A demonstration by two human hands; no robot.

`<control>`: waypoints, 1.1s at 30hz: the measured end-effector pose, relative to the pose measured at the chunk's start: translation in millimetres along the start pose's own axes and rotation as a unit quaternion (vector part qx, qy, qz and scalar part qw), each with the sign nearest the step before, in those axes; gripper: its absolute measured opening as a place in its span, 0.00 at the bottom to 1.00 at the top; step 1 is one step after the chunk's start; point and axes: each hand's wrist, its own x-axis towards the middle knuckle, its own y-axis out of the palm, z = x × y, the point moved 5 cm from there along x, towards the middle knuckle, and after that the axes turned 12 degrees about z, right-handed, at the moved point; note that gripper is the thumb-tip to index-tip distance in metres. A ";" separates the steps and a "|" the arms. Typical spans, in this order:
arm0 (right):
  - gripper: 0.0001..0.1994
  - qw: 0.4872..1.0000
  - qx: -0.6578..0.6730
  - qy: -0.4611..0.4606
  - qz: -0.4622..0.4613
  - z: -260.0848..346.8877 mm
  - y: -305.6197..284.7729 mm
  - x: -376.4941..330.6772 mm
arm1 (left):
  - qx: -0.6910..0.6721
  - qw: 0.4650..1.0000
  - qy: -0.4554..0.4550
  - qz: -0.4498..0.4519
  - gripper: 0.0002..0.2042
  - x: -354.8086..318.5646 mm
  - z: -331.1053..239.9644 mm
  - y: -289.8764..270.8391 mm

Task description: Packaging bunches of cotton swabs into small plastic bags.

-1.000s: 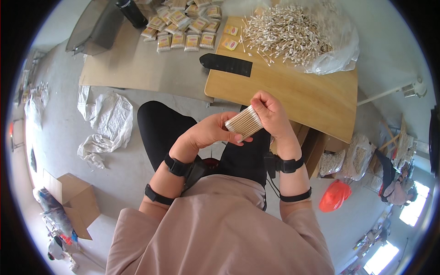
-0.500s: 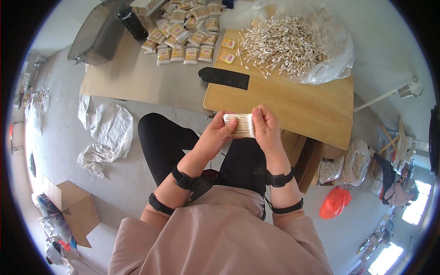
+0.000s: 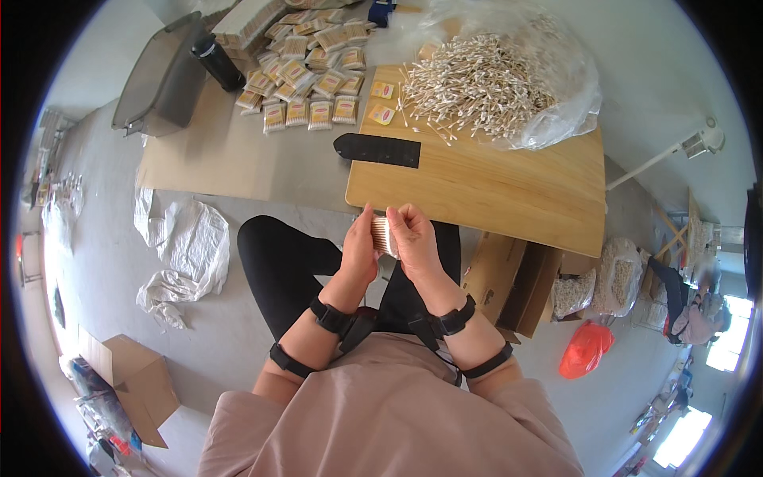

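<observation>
A bundle of cotton swabs (image 3: 382,236) is held between my two hands, over my lap and just in front of the wooden board's near edge. My left hand (image 3: 359,248) closes on its left side, thumb up. From the right, my right hand (image 3: 415,241) grips the other end, its fingers covering much of that side. Beyond them a large heap of loose cotton swabs (image 3: 485,83) lies in clear plastic on the wooden board (image 3: 477,187). Filled swab packets (image 3: 320,114) are piled to the left of it.
Flat on the board's left edge lies a black strip (image 3: 377,149). Two yellow cards (image 3: 382,115) are near the heap. A black bottle (image 3: 218,63) and a grey bin (image 3: 163,79) stand at the far left. Below the board is an open carton (image 3: 497,274).
Both hands have moved left and a little nearer to me, closer together. The swab bundle has turned, and less of it shows between them.
</observation>
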 end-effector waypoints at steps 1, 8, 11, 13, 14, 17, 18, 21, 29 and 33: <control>0.16 1.000 0.009 0.003 0.003 -1.7 -1.2 0.6 | 0.004 1.000 0.000 -0.015 0.15 -1.6 -0.7 1.9; 0.13 1.000 -0.011 -0.017 -0.010 -6.2 -10.3 5.5 | 0.057 0.997 0.002 -0.048 0.17 -0.3 4.7 -4.3; 0.13 0.978 -0.200 -0.050 -0.026 14.2 -12.1 2.9 | 0.142 0.989 0.038 -0.021 0.18 4.5 -1.1 -8.4; 0.13 0.953 -0.285 -0.098 -0.044 29.4 -13.3 1.8 | 0.162 0.984 0.071 -0.021 0.19 5.7 -5.3 -6.0; 0.13 0.917 -0.368 -0.144 -0.060 38.2 -13.1 0.7 | 0.163 0.984 0.070 -0.020 0.19 5.9 -4.7 -6.8; 0.11 0.883 -0.428 -0.182 -0.062 48.3 -21.9 3.9 | 0.253 0.960 0.117 -0.013 0.18 3.0 -10.1 -6.1; 0.10 0.880 -0.431 -0.188 -0.063 52.2 -24.0 3.3 | 0.253 0.961 0.109 0.009 0.16 0.5 -11.6 -0.6; 0.09 0.881 -0.429 -0.194 -0.050 59.0 -28.7 2.7 | 0.252 0.964 0.068 0.052 0.12 -5.7 -15.3 6.0; 0.08 0.927 -0.343 -0.145 0.049 59.5 -34.8 3.7 | 0.219 0.967 -0.021 0.128 0.09 -13.2 -23.0 22.5; 0.10 0.963 -0.246 -0.096 0.053 53.0 -40.9 6.7 | 0.218 0.968 -0.006 0.125 0.09 -15.1 -27.5 29.1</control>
